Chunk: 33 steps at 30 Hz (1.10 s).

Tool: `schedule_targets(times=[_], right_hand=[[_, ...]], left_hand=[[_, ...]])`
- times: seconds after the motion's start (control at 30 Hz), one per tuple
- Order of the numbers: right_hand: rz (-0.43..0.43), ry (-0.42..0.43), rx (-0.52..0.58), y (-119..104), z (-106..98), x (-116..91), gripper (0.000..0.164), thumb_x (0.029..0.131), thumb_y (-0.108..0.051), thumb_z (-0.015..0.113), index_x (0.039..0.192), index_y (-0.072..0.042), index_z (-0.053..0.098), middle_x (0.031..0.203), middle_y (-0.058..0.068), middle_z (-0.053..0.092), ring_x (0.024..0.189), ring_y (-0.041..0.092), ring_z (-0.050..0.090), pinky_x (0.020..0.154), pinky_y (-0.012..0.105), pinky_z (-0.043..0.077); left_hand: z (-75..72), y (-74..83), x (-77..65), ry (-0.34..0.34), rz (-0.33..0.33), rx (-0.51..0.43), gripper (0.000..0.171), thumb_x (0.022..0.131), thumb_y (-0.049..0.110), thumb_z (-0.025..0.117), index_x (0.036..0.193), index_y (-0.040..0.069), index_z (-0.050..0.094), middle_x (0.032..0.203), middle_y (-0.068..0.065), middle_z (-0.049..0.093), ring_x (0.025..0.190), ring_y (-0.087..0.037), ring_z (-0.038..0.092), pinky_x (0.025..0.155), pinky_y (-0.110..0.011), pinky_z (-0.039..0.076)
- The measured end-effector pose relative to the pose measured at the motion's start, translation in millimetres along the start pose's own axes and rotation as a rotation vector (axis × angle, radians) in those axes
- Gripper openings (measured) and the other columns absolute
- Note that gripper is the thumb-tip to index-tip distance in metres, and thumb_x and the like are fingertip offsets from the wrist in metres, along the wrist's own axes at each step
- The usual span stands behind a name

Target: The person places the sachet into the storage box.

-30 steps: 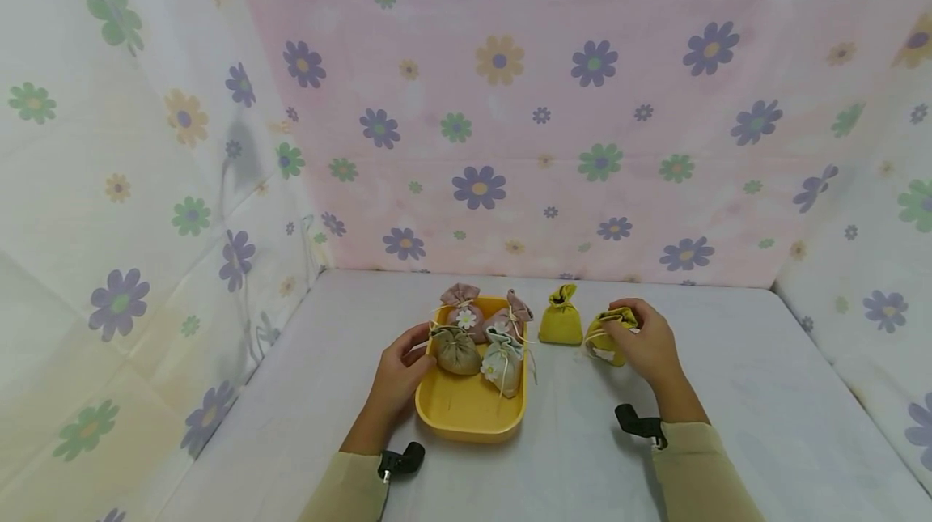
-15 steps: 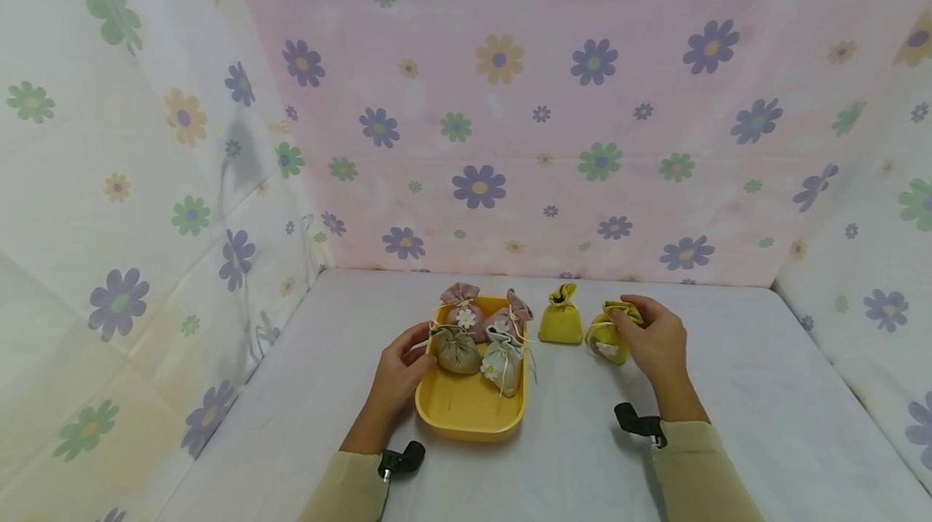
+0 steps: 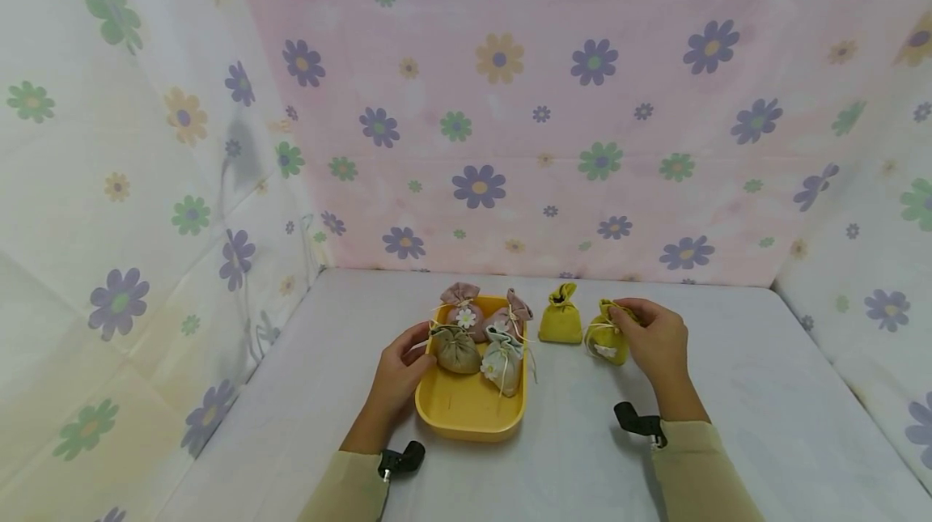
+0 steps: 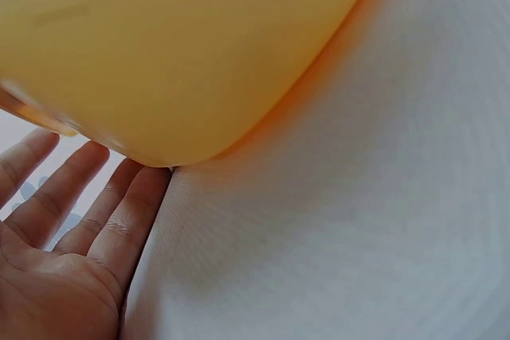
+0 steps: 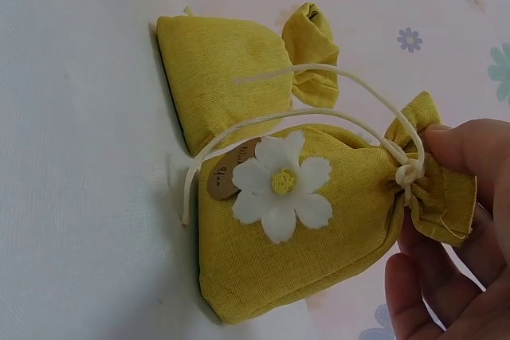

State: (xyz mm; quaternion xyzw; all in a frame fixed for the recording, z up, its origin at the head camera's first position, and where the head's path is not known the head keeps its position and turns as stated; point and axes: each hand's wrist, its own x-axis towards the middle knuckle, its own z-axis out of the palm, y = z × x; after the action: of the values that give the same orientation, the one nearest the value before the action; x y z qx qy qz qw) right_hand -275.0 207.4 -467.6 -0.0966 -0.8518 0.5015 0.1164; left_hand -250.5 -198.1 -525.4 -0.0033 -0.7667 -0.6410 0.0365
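Note:
At the right of the head view my right hand pinches the gathered neck of a mustard-yellow drawstring pouch. Its white fabric flower, brown tag and cream cord show in the right wrist view, the thumb on the near side of the neck. A second yellow pouch stands upright just left of it. My left hand rests against the left side of a yellow plastic tray. In the left wrist view the fingers are fairly straight, tips at the tray's wall.
Inside the tray sit two dusty-pink pouches, an olive-brown pouch and a pale mint pouch with a white flower. The white-covered table ends at flowered fabric walls.
The right hand has turned the yellow pouch slightly and shifted its hold at the neck, its flower showing more fully. The left hand and the tray stay put.

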Motion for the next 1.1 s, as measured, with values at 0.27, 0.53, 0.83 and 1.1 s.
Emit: schedule_targets(times=[0.27, 0.53, 0.83, 1.1], right_hand=[[-0.039, 0.005, -0.006, -4, 0, -1, 0.026, 0.098, -0.035, 0.071, 0.113, -0.015, 0.078, 0.113, 0.006, 0.078, 0.095, 0.016, 0.069, 0.069, 0.013, 0.057], [-0.062, -0.010, 0.014, -11, -2, -5, 0.026, 0.098, -0.035, 0.071, 0.113, -0.015, 0.078, 0.113, 0.006, 0.077, 0.094, 0.016, 0.068, 0.069, 0.014, 0.058], [-0.167, 0.015, -0.004, -20, -3, -9, 0.026, 0.096, -0.038, 0.072, 0.109, -0.017, 0.079, 0.105, 0.005, 0.078, 0.086, 0.013, 0.067, 0.065, 0.016, 0.056], [-0.254, 0.033, 0.075, -32, -5, -14, 0.028, 0.095, -0.040, 0.073, 0.108, -0.016, 0.080, 0.101, 0.006, 0.079, 0.080, 0.008, 0.070, 0.062, 0.019, 0.057]], left_hand=[[-0.4, -0.5, -0.6, -0.004, 0.010, -0.004, 0.058, 0.091, 0.011, 0.068, 0.146, 0.021, 0.056, 0.147, -0.003, 0.059, 0.130, -0.026, 0.063, 0.105, -0.034, 0.054], [-0.8, -0.1, -1.6, -0.002, 0.013, 0.002, 0.057, 0.091, 0.012, 0.068, 0.145, 0.022, 0.057, 0.145, -0.002, 0.060, 0.129, -0.025, 0.063, 0.106, -0.035, 0.054], [-1.4, -0.2, -0.9, -0.014, 0.022, -0.018, 0.055, 0.092, 0.010, 0.068, 0.144, 0.022, 0.057, 0.144, -0.003, 0.060, 0.129, -0.026, 0.063, 0.105, -0.033, 0.055], [-1.8, -1.1, -1.0, -0.021, 0.038, -0.016, 0.054, 0.092, 0.008, 0.067, 0.144, 0.022, 0.058, 0.144, -0.006, 0.060, 0.128, -0.027, 0.063, 0.105, -0.034, 0.055]])
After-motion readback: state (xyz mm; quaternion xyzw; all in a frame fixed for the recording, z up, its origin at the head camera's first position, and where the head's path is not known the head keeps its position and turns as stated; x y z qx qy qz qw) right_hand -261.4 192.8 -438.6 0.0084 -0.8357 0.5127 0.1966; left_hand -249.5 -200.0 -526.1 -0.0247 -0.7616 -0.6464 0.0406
